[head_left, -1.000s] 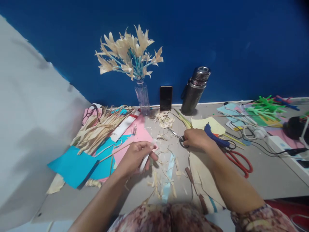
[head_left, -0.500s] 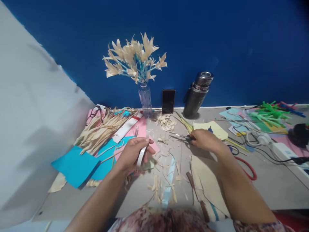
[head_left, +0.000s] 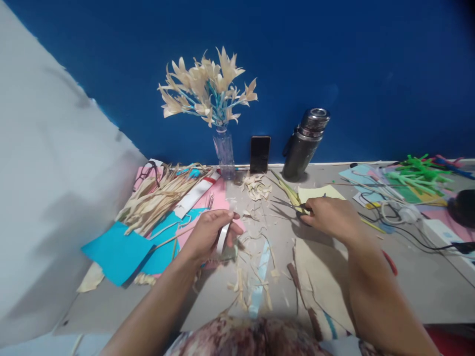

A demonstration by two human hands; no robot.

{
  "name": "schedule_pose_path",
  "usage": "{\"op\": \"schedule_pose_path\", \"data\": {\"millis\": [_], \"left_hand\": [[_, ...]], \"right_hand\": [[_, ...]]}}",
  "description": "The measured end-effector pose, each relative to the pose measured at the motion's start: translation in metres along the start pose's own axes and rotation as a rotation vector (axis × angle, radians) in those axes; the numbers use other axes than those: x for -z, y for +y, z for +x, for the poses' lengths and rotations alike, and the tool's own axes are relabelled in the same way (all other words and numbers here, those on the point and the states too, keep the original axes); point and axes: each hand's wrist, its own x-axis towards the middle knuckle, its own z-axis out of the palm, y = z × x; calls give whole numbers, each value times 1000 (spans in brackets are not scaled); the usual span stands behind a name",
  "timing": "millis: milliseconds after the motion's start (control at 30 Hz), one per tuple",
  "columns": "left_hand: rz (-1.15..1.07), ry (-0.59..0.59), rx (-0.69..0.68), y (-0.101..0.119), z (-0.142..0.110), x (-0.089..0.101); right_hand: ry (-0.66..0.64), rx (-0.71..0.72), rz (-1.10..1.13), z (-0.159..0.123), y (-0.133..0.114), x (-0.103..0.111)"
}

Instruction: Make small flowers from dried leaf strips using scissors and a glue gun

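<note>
My left hand (head_left: 211, 231) is closed, pinching a narrow white paper strip (head_left: 222, 239) that curls down under the fingers. In my right hand (head_left: 330, 216) is a pair of scissors (head_left: 287, 204), its blades parted and pointing left toward the middle of the table. The blades are apart from the strip. Between and below my hands lie cream husk scraps (head_left: 242, 289) and a pale blue strip (head_left: 261, 277). A pile of curled shavings (head_left: 257, 188) sits beyond the scissors.
Husk flowers (head_left: 202, 84) stand in a clear bottle (head_left: 224, 155) by the wall. Beside it are a phone (head_left: 260, 154) and a dark flask (head_left: 305, 146). Dried husks (head_left: 156, 200) and blue paper (head_left: 117, 253) lie left; cables (head_left: 393, 212) and green pipe cleaners (head_left: 419, 173) lie right.
My right hand has lifted the scissors slightly to the right, and their blades have spread apart. My left hand has shifted a little to the right, keeping the white strip.
</note>
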Motion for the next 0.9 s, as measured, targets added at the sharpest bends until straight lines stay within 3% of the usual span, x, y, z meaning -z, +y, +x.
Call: {"op": "schedule_pose_path", "data": {"millis": [167,233,467,900], "left_hand": [[-59,28,-12,-3,2,-2],[-60,30,-13,-6,3,-2],[75,50,-27,-9,1,-6],[109,-39,-21,-2,-6,-6]], "right_hand": [[4,295,403,-6,-14,2],[1,355,470,-6,-27,-1],[2,362,495,1,-55,-14],[-26,437,531,6,-60,-26]]}}
